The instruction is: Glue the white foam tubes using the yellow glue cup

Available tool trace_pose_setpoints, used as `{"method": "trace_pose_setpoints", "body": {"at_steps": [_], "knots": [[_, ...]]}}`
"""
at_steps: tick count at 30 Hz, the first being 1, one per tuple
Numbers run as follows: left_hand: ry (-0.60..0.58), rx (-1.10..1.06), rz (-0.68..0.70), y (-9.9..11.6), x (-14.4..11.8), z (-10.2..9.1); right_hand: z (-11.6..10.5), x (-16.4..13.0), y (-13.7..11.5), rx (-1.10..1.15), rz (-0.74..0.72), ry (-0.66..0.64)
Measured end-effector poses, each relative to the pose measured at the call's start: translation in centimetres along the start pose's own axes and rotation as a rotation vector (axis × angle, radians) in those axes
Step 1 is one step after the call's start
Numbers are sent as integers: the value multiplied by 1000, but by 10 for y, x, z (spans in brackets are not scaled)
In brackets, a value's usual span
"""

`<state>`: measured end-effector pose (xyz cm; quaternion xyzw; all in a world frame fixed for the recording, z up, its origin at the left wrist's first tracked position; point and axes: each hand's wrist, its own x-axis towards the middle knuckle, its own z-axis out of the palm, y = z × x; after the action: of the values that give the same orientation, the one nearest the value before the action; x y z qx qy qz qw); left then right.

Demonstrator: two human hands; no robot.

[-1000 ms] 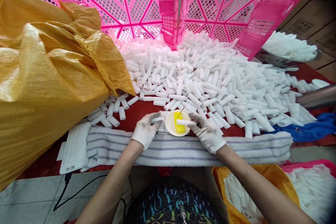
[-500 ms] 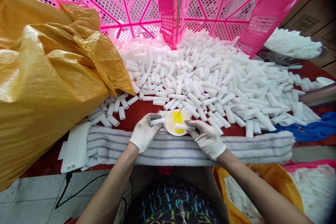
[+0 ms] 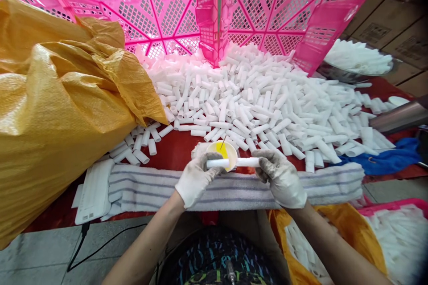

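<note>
Left hand (image 3: 195, 178): covered by a thin white fabric glove, close-fitting, ending at the wrist. Grey soiling is present on the fingers and knuckle area; the cuff portion is cleaner.

Right hand (image 3: 283, 179): covered by a matching thin white fabric glove, with heavier grey-brown soiling across the back and fingers, darkest toward the 12 o'clock end at the fingertips.

Forearms: bare from glove cuff to frame edge; no sleeves, watch or bands visible.

Torso: a dark garment with a multicoloured printed pattern (image 3: 214, 258) in teal, blue and yellow lettering-like marks occupies the 6 o'clock edge. A small metallic fitting sits on it at centre; its nature cannot be determined.
</note>
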<state>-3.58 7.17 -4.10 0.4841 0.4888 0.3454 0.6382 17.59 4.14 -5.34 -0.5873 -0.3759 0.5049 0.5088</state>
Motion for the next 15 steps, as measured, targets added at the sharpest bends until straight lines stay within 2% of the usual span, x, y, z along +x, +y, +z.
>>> {"method": "trace_pose_setpoints", "body": {"at_steps": [3,5,7,9,11,13,15], "knots": [[-82,-39,5,0,-4,18,-5,0,-2,37,96,-51],[-123,-54,-1,2,-5,27,-12,-5,-4,-71,40,-39],[-184,56,-28,3,-7,36,-21,-16,-5,-293,-147,-33],[-285,241,-63,3,-8,49,-29,-28,-6,-613,-425,-100],[-326,411,-70,0,-9,66,-34,-41,-5,-886,-703,-125],[-253,523,-45,-5,-12,87,-34,-51,0,-1009,-868,-16],[-129,615,-13,-8,-17,109,-35,-59,7,-989,-829,179]]}}
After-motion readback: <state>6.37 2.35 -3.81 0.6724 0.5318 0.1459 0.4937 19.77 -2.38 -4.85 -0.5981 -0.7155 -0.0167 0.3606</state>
